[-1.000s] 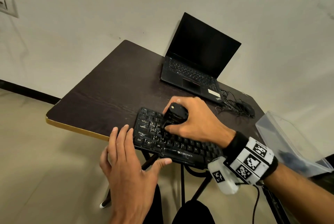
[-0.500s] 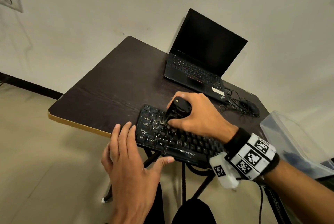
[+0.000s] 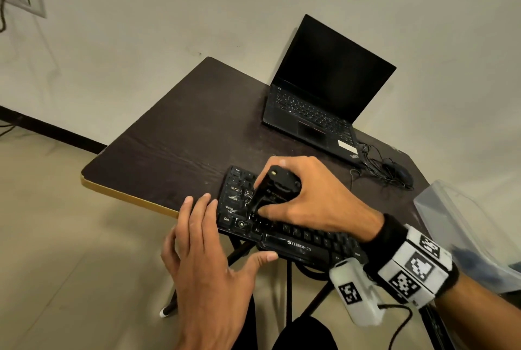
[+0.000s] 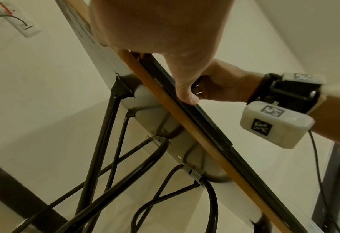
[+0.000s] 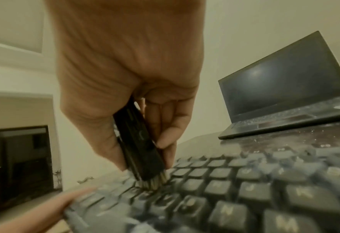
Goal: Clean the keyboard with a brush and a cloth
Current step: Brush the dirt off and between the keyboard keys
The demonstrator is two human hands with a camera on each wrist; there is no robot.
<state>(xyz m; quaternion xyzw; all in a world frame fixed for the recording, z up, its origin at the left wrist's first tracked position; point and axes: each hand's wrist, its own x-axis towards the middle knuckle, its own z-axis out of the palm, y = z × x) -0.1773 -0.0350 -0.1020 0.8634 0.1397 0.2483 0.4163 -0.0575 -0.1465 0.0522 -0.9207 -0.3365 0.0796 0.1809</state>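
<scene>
A black keyboard (image 3: 298,245) lies at the table's front edge. My right hand (image 3: 310,197) grips a black brush (image 3: 277,181) that stands nearly upright over the keys at the left end. In the right wrist view the brush (image 5: 139,149) has its pale bristles (image 5: 153,181) pressed into the keys of the keyboard (image 5: 235,189). My left hand (image 3: 208,236) lies with straight fingers along the keyboard's left end. Its thumb (image 4: 187,94) presses the keyboard's front edge (image 4: 209,126). No cloth shows in any view.
An open black laptop (image 3: 324,101) stands at the back of the dark table (image 3: 169,152). A mouse (image 3: 401,173) with tangled cable lies to the laptop's right. A clear plastic box (image 3: 465,236) stands off the table's right side. Black folding legs (image 4: 97,157) run under the table.
The right hand has drawn the brush slightly toward the front rows at the keyboard's left end. The left hand stays in place. The head view has shifted a little.
</scene>
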